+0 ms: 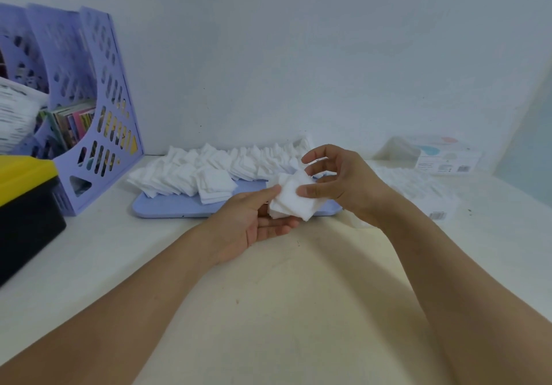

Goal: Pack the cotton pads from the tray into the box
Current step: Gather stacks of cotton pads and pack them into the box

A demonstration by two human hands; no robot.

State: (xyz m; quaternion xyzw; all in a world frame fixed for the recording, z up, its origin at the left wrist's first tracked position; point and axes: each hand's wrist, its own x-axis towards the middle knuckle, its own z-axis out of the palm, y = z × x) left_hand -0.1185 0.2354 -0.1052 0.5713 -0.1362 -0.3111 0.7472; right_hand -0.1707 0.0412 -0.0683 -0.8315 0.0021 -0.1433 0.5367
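A small uneven stack of cotton pads sits above the front edge of the tray, cradled by the left hand and pinched by the right hand. The box stands well apart at right. Because the stack is ragged, loose pads could slip out on the way.

Single head cam, wide-angle, looking forward and down over the table toward the back wall. Both forearms enter from the bottom edge. Left hand and right hand sit close to the lens, near frame centre. Tray lies just beyond the fingertips, box farther off right of them. Edges bend from lens distortion.
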